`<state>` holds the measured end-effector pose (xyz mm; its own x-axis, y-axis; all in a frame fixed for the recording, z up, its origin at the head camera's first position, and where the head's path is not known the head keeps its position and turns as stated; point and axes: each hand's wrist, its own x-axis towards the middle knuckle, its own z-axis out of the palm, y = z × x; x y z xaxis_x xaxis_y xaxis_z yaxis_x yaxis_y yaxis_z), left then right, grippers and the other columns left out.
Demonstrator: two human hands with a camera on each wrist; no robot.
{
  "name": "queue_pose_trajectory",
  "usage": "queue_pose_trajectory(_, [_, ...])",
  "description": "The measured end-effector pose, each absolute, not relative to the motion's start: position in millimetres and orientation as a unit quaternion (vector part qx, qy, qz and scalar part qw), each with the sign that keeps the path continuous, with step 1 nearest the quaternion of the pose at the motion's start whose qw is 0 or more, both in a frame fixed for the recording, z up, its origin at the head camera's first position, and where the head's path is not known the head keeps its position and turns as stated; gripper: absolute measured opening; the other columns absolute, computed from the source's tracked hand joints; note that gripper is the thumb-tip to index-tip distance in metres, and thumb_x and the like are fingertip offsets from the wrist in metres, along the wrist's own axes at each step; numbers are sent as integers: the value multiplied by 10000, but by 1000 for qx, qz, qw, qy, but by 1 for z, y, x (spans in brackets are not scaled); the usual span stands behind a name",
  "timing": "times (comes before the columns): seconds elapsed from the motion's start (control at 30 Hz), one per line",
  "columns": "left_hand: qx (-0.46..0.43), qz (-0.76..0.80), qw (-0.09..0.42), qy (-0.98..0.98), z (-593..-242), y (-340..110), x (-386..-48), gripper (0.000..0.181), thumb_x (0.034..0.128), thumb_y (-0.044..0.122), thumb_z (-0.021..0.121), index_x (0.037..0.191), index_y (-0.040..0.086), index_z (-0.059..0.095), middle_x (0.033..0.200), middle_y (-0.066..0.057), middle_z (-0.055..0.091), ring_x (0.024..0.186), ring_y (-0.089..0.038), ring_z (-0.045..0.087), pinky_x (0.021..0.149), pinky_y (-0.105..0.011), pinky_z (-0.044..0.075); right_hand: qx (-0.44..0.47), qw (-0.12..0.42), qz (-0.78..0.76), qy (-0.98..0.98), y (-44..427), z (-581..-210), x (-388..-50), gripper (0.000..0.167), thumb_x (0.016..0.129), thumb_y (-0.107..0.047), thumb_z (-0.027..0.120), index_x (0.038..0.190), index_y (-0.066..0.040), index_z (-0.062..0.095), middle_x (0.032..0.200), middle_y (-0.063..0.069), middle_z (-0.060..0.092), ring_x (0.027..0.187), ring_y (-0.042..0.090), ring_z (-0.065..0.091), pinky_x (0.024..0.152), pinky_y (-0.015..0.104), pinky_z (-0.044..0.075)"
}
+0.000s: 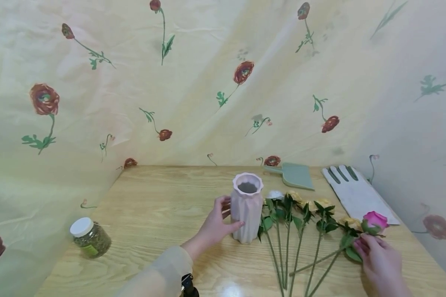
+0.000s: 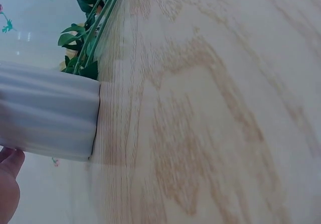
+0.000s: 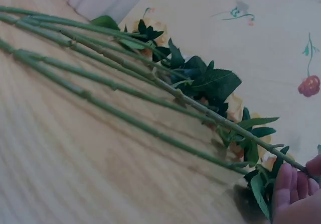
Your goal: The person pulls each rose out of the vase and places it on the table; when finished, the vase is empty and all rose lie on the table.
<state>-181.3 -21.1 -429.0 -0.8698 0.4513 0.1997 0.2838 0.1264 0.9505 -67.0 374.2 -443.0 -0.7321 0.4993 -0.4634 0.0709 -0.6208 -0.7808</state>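
Upright on the table stands a pale pink ribbed vase [image 1: 247,214] with a scalloped rim. My left hand [image 1: 217,222] grips its left side, thumb across the front and fingers behind. In the left wrist view the lower part of the vase [image 2: 47,113] appears sideways, with a bit of the left hand [image 2: 9,179] below it. At the right, my right hand [image 1: 380,258] pinches a pink rose [image 1: 374,222] by its stem just under the bloom. Its stem [image 3: 200,111] slants over several other rose stems. Yellow roses [image 1: 321,203] and a white one [image 1: 276,194] lie between vase and hand.
A green dustpan [image 1: 297,175] lies at the table's back edge. Beside it on the right is a pair of white-and-green gloves [image 1: 351,189]. A white-lidded jar [image 1: 93,239] of dried green material stands at the far left. Flowered cloth [image 1: 193,82] hangs behind and around the table.
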Motion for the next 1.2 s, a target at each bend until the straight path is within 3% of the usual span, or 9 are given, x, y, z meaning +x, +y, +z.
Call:
queue_pose_trajectory(0.07, [245, 614, 68, 747, -429, -21, -181, 744, 788, 165, 766, 1340, 57, 279, 1346, -133, 397, 1255, -284, 409, 1034, -346, 386, -363, 128, 816, -431, 374, -448, -69, 15, 920, -130, 585, 929, -142, 580, 764, -4, 606, 748, 87, 615, 754, 215, 546])
queue_pose_trajectory(0.23, [241, 618, 74, 745, -429, -20, -181, 753, 784, 163, 769, 1348, 62, 279, 1355, -135, 392, 1258, -285, 409, 1035, -359, 385, -385, 116, 777, -484, 371, -457, -73, 238, 936, -144, 544, 1140, -138, 422, 732, -29, 607, 718, 64, 616, 714, 216, 555])
queue_pose_trajectory(0.3, [239, 618, 74, 745, -428, -21, -180, 758, 782, 164, 770, 1352, 67, 278, 1362, -134, 389, 1260, -284, 407, 1037, -363, 383, -377, 115, 771, -500, 370, -459, -75, 210, 929, -129, 553, 1108, -122, 442, 730, -28, 609, 712, 66, 619, 710, 218, 556])
queue_pose_trajectory(0.4, [238, 618, 75, 745, -428, -21, -180, 761, 781, 164, 771, 1353, 73, 278, 1368, -132, 387, 1262, -282, 408, 1038, -363, 382, -360, 111, 761, -529, 367, -460, -77, 26, 919, -98, 568, 918, -118, 551, 721, -35, 627, 698, 65, 632, 700, 213, 556])
queue_pose_trajectory(0.53, [239, 617, 72, 746, -429, -22, -181, 754, 783, 168, 770, 1349, 67, 281, 1363, -136, 391, 1257, -283, 413, 1036, -358, 384, -363, 122, 741, -552, 360, -460, -80, 208, 897, -59, 593, 720, -168, 608, 700, -48, 636, 664, 64, 643, 673, 205, 557])
queue_pose_trajectory(0.7, [242, 615, 68, 748, -430, -22, -181, 746, 784, 172, 769, 1340, 57, 284, 1353, -144, 395, 1251, -288, 418, 1034, -358, 386, -379, 128, 695, -597, 356, -462, -83, 22, 903, -94, 594, 892, -111, 587, 681, -84, 628, 653, 32, 626, 633, 195, 552])
queue_pose_trajectory(0.77, [241, 613, 70, 749, -431, -21, -181, 751, 783, 184, 771, 1342, 63, 284, 1357, -142, 393, 1253, -285, 417, 1035, -359, 384, -382, 127, 669, -625, 356, -463, -82, 115, 903, -134, 604, 998, -74, 581, 677, -106, 621, 649, 18, 610, 606, 194, 545])
queue_pose_trajectory(0.93, [240, 614, 74, 748, -430, -21, -182, 769, 777, 215, 776, 1350, 77, 281, 1370, -133, 389, 1257, -280, 418, 1036, -361, 382, -395, 134, 625, -659, 354, -458, -79, 250, 888, -206, 636, 1094, -72, 590, 678, -150, 596, 648, 3, 562, 544, 177, 511])
queue_pose_trajectory(1.2, [240, 621, 71, 743, -431, -21, -183, 762, 777, 198, 778, 1346, 66, 289, 1365, -143, 394, 1246, -288, 431, 1030, -376, 390, -384, 146, 635, -654, 350, -446, -77, 100, 860, -284, 683, 923, -228, 629, 690, -143, 627, 638, 19, 593, 542, 169, 506])
